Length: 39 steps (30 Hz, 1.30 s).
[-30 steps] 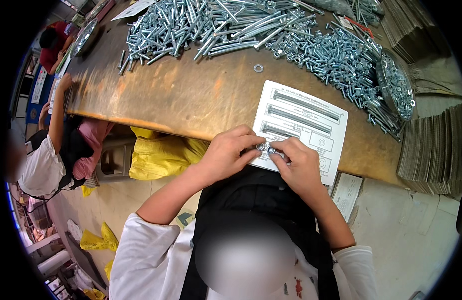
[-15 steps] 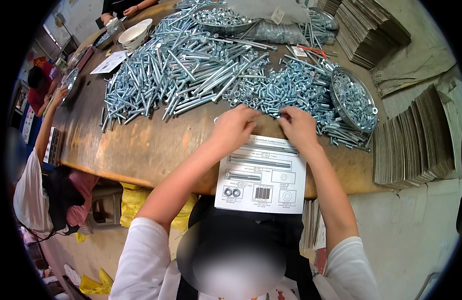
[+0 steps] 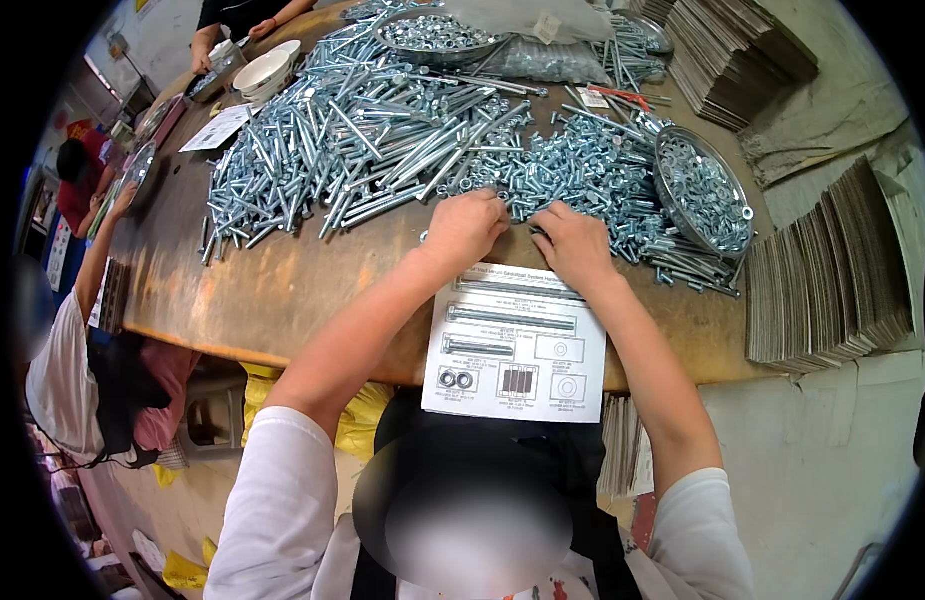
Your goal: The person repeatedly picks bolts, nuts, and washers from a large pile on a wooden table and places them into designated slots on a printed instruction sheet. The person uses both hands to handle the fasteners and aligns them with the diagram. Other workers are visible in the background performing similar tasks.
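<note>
My left hand (image 3: 468, 230) rests at the front edge of a pile of short bolts and nuts, its fingers curled inward. Whatever its fingertips hold is hidden. Just to the right, my right hand (image 3: 575, 243) is bent with thumb and fingers drawn together beside the short bolts (image 3: 568, 165); anything between them is too small to make out. Below both wrists lies a white printed sheet (image 3: 523, 345) with drawings of bolts, nuts and washers, overhanging the table's front edge. Several loose nuts (image 3: 468, 187) lie just beyond my left hand.
Long bolts (image 3: 373, 150) are heaped left of centre. A metal bowl of washers (image 3: 703, 190) stands at right, a bowl of nuts (image 3: 438, 35) at the back. Stacked cardboard (image 3: 833, 270) borders the right side. Co-workers' hands (image 3: 126, 197) are at the left and far side.
My right hand has shifted left and a little away from me, its fingers more drawn together. My left hand's fingers have curled in. The far co-worker's hand has dropped toward a container.
</note>
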Motion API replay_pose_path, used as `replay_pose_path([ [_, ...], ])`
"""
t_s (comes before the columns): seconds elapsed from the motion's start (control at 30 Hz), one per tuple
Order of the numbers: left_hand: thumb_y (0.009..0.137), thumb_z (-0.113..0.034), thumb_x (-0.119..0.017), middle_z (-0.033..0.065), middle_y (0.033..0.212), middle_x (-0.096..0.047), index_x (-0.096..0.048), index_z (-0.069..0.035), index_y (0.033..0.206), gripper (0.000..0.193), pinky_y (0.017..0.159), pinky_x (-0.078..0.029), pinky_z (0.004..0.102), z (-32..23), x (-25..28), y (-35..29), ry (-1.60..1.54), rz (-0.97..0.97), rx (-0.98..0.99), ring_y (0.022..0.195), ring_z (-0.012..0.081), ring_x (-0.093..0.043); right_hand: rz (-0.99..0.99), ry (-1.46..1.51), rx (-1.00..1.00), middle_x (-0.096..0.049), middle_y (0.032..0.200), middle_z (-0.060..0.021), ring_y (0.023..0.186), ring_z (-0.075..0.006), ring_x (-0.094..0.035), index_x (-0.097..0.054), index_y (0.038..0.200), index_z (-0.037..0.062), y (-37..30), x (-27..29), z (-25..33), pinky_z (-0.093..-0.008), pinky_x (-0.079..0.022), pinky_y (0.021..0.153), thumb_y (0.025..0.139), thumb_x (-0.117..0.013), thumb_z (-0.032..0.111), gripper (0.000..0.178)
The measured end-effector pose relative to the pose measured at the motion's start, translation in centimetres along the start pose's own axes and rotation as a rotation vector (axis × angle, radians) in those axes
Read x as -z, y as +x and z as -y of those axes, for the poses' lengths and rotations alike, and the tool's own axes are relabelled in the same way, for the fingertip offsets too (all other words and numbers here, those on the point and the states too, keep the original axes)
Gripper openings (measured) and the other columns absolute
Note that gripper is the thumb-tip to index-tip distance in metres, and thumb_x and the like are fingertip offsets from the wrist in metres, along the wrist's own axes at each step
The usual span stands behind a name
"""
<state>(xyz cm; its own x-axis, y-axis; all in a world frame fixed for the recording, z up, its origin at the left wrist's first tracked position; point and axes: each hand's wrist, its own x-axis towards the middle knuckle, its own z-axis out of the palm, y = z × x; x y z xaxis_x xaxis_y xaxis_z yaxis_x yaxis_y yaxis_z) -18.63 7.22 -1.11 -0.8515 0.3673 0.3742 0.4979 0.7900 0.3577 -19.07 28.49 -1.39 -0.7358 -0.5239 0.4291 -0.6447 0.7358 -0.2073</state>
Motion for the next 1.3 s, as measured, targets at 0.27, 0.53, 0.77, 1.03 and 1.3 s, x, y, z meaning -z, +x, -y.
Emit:
replay_pose_path([
  [0.27,0.082,-0.010,-0.076,0.0093,0.084,-0.070,-0.072,-0.004,0.088,0.009,0.067,-0.052,0.0339,-4.3,5.4,-5.0,-0.362,-0.009,0.188,0.072,0.0229,-0.067,0.157,0.109,-0.383,-0.071,0.091,-0.0124,0.086,-0.0349,-0.068,-0.072,0.084,0.0082,0.4,1.4,0.0,-0.0473,-0.053,0.076,0.081,-0.065,0.015,0.010],
  [0.53,0.075,-0.013,-0.079,0.0038,0.078,-0.066,-0.068,-0.010,0.079,0.012,0.072,-0.048,0.0390,-11.4,5.3,-14.2,-0.341,0.024,-0.107,0.078,0.0260,-0.062,-0.117,0.305,0.185,-0.070,0.086,-0.0071,0.072,-0.0227,-0.068,-0.070,0.089,0.0071,-11.2,7.1,8.2,-0.0338,-0.054,0.062,0.075,-0.073,0.004,0.014],
  [0.77,0.078,-0.016,-0.078,0.0065,0.085,-0.067,-0.071,-0.008,0.088,0.014,0.077,-0.049,0.0407,-12.0,5.0,-13.3,-0.328,0.131,-0.099,0.086,0.0273,-0.063,-0.040,0.361,0.152,-0.072,0.092,-0.0081,0.079,-0.0245,-0.070,-0.072,0.095,0.0053,-13.8,6.8,8.3,-0.0347,-0.057,0.069,0.080,-0.069,0.006,0.016],
  [1.03,0.085,-0.018,-0.065,0.0147,0.091,-0.073,-0.075,-0.009,0.097,0.017,0.078,-0.055,0.0439,-4.5,-2.2,1.8,-0.152,0.092,0.192,0.087,0.0344,-0.070,0.126,0.135,-0.412,-0.072,0.089,-0.0137,0.084,-0.0344,-0.069,-0.073,0.094,0.0072,-2.2,4.1,1.9,-0.0450,-0.053,0.074,0.083,-0.070,0.019,0.016],
  [1.3,0.080,-0.022,-0.069,0.0136,0.089,-0.074,-0.078,-0.010,0.092,0.019,0.078,-0.056,0.0435,-4.2,-2.7,3.7,-0.061,0.253,0.194,0.083,0.0334,-0.071,0.086,0.256,-0.407,-0.072,0.088,-0.0172,0.080,-0.0369,-0.069,-0.073,0.098,0.0046,-2.1,2.0,-0.9,-0.0440,-0.055,0.075,0.084,-0.067,0.016,0.018],
])
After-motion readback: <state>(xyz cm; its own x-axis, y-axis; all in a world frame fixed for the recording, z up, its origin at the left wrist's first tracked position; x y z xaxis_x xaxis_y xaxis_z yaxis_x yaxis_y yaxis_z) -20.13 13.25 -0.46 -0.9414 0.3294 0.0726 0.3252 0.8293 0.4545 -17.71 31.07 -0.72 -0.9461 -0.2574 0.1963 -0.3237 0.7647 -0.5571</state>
